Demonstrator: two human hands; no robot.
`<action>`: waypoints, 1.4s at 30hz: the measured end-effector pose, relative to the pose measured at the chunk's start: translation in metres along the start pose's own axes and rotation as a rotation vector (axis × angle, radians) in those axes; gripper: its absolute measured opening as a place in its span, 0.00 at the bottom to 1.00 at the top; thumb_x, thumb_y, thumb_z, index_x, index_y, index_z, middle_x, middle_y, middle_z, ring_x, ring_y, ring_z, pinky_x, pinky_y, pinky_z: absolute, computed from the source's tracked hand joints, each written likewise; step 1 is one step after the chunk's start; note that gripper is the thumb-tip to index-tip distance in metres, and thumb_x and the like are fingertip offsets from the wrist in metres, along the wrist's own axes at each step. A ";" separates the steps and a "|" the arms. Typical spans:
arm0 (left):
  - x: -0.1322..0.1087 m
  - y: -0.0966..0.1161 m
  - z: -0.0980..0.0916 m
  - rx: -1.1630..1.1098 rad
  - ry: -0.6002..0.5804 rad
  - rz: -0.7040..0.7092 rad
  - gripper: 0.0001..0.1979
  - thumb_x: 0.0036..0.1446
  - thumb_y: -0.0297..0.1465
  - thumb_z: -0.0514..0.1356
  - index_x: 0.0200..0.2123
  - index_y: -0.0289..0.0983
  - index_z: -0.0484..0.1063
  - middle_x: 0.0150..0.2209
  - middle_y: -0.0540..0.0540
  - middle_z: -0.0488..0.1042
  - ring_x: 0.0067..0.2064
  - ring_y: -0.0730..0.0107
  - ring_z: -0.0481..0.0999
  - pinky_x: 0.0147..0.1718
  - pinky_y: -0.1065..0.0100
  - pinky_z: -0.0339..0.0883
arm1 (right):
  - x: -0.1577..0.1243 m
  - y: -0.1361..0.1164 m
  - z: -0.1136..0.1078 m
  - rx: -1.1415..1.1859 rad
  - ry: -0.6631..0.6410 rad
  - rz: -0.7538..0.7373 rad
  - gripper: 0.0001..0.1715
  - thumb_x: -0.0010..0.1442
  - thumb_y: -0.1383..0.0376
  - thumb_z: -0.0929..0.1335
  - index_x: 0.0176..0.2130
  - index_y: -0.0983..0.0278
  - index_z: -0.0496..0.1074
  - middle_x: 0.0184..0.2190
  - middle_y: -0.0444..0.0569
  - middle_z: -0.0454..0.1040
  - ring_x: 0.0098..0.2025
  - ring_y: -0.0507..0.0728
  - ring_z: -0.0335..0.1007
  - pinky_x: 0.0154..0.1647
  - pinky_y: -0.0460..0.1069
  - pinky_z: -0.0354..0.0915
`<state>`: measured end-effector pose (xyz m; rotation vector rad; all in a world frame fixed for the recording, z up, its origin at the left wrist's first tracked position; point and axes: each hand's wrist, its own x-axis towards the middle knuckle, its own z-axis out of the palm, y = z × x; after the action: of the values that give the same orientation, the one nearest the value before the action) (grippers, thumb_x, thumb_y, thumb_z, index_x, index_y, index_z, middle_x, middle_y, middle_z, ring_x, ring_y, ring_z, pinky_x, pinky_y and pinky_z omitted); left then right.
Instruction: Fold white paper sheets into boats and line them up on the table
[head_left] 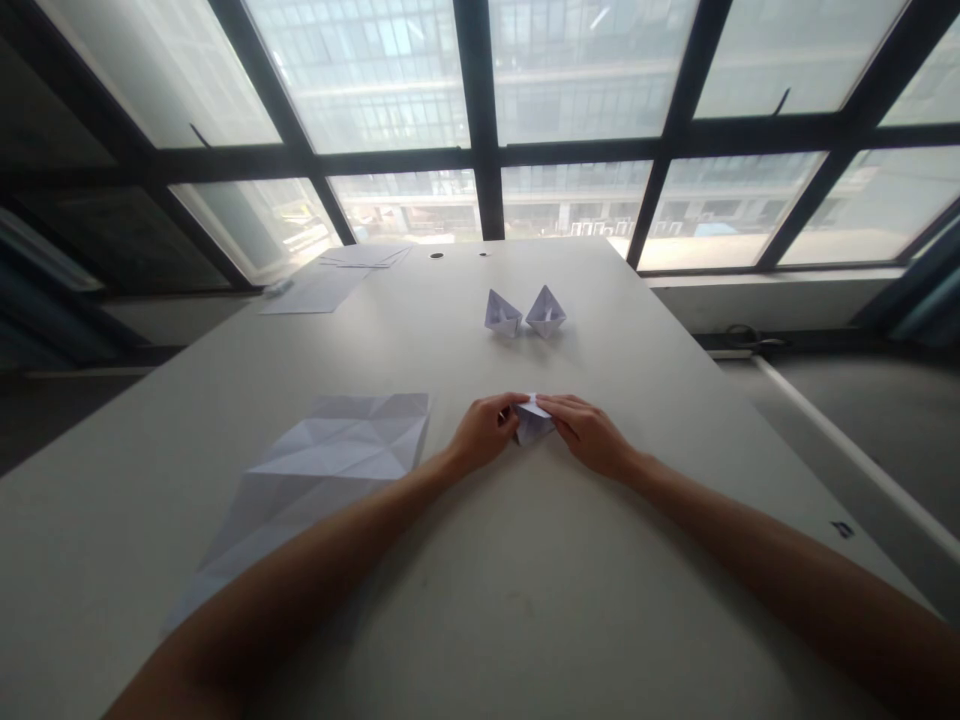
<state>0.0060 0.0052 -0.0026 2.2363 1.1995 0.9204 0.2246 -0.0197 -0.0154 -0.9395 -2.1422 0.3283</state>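
Observation:
A small folded piece of white paper (534, 428) is between my two hands, over the middle of the table. My left hand (486, 432) pinches its left side with thumb and fingers. From the right, my right hand (589, 430) lies along its upper right edge, fingers together and pressed on the paper. Part of the folded paper is covered by my fingers. Beyond my hands stand two white paper boats, the left boat (502, 315) close beside the right boat (546, 313). A large creased sheet of paper (337, 445) lies left of my left hand, partly behind my forearm.
Flat white sheets (319, 290) lie at the table's far left. The white table (510, 600) narrows toward large dark-framed windows (487, 120). Two small round spots sit near its far edge. A pale rail (862, 450) runs beside its right edge, above the floor.

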 end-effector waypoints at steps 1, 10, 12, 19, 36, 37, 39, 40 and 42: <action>0.001 -0.001 0.000 -0.022 0.003 -0.009 0.20 0.56 0.23 0.55 0.49 0.38 0.79 0.43 0.47 0.82 0.39 0.69 0.79 0.42 0.71 0.69 | 0.000 0.000 0.000 -0.006 -0.017 -0.001 0.23 0.69 0.69 0.60 0.60 0.61 0.70 0.57 0.54 0.73 0.59 0.59 0.69 0.61 0.57 0.65; 0.004 0.003 -0.004 -0.123 -0.024 -0.073 0.16 0.64 0.36 0.55 0.43 0.36 0.81 0.41 0.46 0.83 0.39 0.67 0.80 0.40 0.71 0.69 | -0.001 0.001 0.002 -0.107 -0.239 -0.048 0.29 0.68 0.65 0.64 0.66 0.61 0.62 0.65 0.55 0.63 0.68 0.62 0.56 0.68 0.62 0.55; 0.004 0.003 -0.005 -0.121 -0.033 -0.071 0.15 0.63 0.37 0.57 0.42 0.36 0.81 0.39 0.47 0.83 0.37 0.68 0.79 0.38 0.72 0.68 | 0.000 0.000 0.001 -0.107 -0.273 -0.049 0.30 0.68 0.62 0.64 0.67 0.60 0.60 0.67 0.55 0.60 0.69 0.63 0.53 0.68 0.65 0.53; 0.004 -0.001 -0.004 -0.081 -0.042 -0.096 0.14 0.56 0.37 0.63 0.41 0.36 0.81 0.28 0.48 0.78 0.26 0.73 0.71 0.28 0.73 0.64 | 0.000 0.001 0.000 -0.021 -0.173 -0.068 0.18 0.65 0.69 0.65 0.53 0.58 0.76 0.59 0.54 0.71 0.64 0.61 0.64 0.64 0.61 0.61; -0.002 0.007 0.002 -0.577 -0.100 -0.148 0.30 0.53 0.39 0.68 0.57 0.35 0.67 0.37 0.47 0.73 0.31 0.72 0.74 0.28 0.72 0.68 | 0.004 -0.014 0.002 0.619 0.076 0.434 0.36 0.57 0.60 0.72 0.60 0.68 0.63 0.33 0.49 0.78 0.32 0.55 0.73 0.31 0.48 0.68; -0.001 0.008 0.001 -0.549 -0.129 -0.153 0.28 0.52 0.39 0.68 0.53 0.34 0.70 0.35 0.47 0.73 0.31 0.71 0.74 0.28 0.72 0.67 | 0.004 -0.016 0.002 0.650 0.075 0.447 0.32 0.56 0.60 0.73 0.56 0.68 0.67 0.34 0.51 0.78 0.33 0.56 0.74 0.32 0.49 0.68; 0.000 0.010 -0.003 -0.469 -0.199 -0.171 0.19 0.51 0.40 0.68 0.40 0.31 0.76 0.30 0.48 0.73 0.30 0.72 0.71 0.27 0.73 0.64 | 0.005 -0.018 0.002 0.674 0.061 0.462 0.22 0.54 0.59 0.73 0.46 0.68 0.72 0.36 0.52 0.79 0.35 0.58 0.75 0.33 0.49 0.69; 0.001 0.011 -0.005 -0.434 -0.232 -0.183 0.18 0.51 0.42 0.68 0.34 0.30 0.77 0.28 0.49 0.71 0.28 0.73 0.69 0.25 0.74 0.61 | 0.005 -0.017 0.001 0.676 0.051 0.468 0.19 0.54 0.59 0.73 0.42 0.67 0.73 0.35 0.52 0.79 0.35 0.57 0.75 0.33 0.49 0.68; 0.002 0.012 -0.009 -0.403 -0.295 -0.202 0.20 0.51 0.44 0.67 0.29 0.30 0.76 0.24 0.51 0.68 0.25 0.75 0.66 0.23 0.74 0.56 | 0.005 -0.016 0.001 0.665 0.020 0.471 0.15 0.54 0.58 0.73 0.37 0.66 0.73 0.32 0.49 0.78 0.33 0.56 0.73 0.31 0.48 0.66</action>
<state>0.0068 0.0006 0.0122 1.8159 0.9821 0.6553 0.2130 -0.0270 -0.0056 -1.0111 -1.5866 1.1711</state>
